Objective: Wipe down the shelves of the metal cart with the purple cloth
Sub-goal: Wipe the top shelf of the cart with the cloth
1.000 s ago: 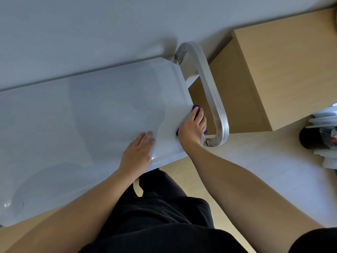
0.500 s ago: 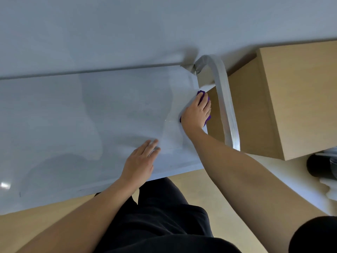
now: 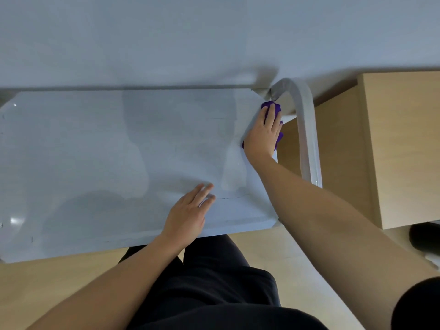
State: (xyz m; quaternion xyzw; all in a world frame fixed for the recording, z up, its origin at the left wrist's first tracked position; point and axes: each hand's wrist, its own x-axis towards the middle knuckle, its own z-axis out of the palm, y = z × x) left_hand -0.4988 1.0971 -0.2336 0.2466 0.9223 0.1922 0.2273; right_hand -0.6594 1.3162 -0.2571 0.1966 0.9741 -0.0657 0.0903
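Observation:
The metal cart's top shelf (image 3: 107,151) is a shiny grey sheet filling the middle of the view. Its curved handle (image 3: 307,129) arches over the right end. My right hand (image 3: 263,136) presses the purple cloth (image 3: 270,106) flat on the shelf's far right corner, close to the handle's base. Only the cloth's edges show around my fingers. My left hand (image 3: 188,214) lies flat on the shelf near its front edge, fingers slightly spread, holding nothing.
A light wooden cabinet (image 3: 392,144) stands right of the cart, just beyond the handle. A grey wall (image 3: 190,39) runs behind the shelf. A dark round object (image 3: 426,236) sits on the pale floor at the right edge.
My right hand has slid the cloth along the shelf's right edge from the front toward the far corner. My left hand has stayed flat on the shelf.

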